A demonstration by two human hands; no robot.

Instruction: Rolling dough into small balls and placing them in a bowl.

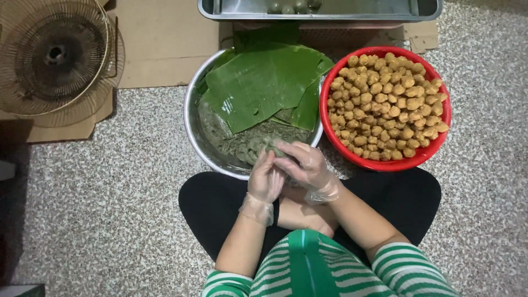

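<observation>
In the head view, the left hand (265,179) and right hand (305,165), both in thin clear gloves, cup a small lump of grey-green dough (273,146) between them at lower centre, fingers curled closed round it, just over the near rim of the steel bowl (190,118). Much soft, sticky dough remains in that bowl, part covered by glossy, ribbed banana leaves (264,82). The red basin (385,164) at right is heaped with rough tan filling balls (hardly depleted, I judge). A few finished green balls (291,7) sit in the metal tray (330,12) at top. Speckled floor (110,220) beneath.
</observation>
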